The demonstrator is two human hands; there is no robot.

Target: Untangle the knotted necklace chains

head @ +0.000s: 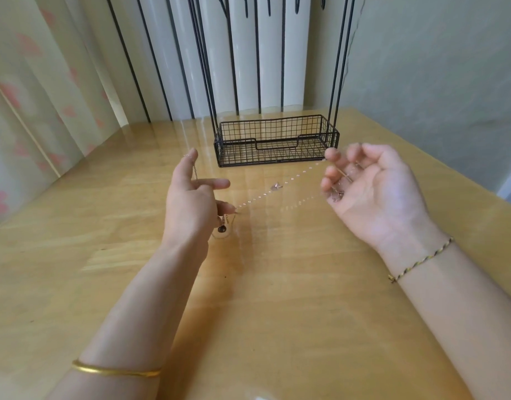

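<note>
A thin beaded chain [280, 188] is stretched taut in the air between two hands, above a glossy wooden table [277, 284]. It rises from the lower left to the upper right. A small pale pendant [276, 186] hangs near its midpoint. A second, fainter strand [299, 204] runs just below it towards the right hand.

The left hand [191, 197] is seen from the back, its lower fingers pinched on the chain's left end. Its forefinger points up, its thumb juts right, and a short darker chain [195, 171] hangs from the forefinger tip. Below this hand a small dark pendant [221, 228] dangles close to the table; whether it touches the surface cannot be told.

The right hand [375, 192] is turned palm up, its fingers curled loosely, the upper fingertips nipping the chain's right end. More chain lies bunched among the curled fingers [335, 183], blurred.

A gold bangle [115, 370] circles the left forearm; a braided cord bracelet [421, 260] circles the right wrist.

Beyond the hands, a black wire basket [277, 140] stands on the table, with thin black uprights rising from its back corners. A flowered curtain [32, 96] hangs to the left.
</note>
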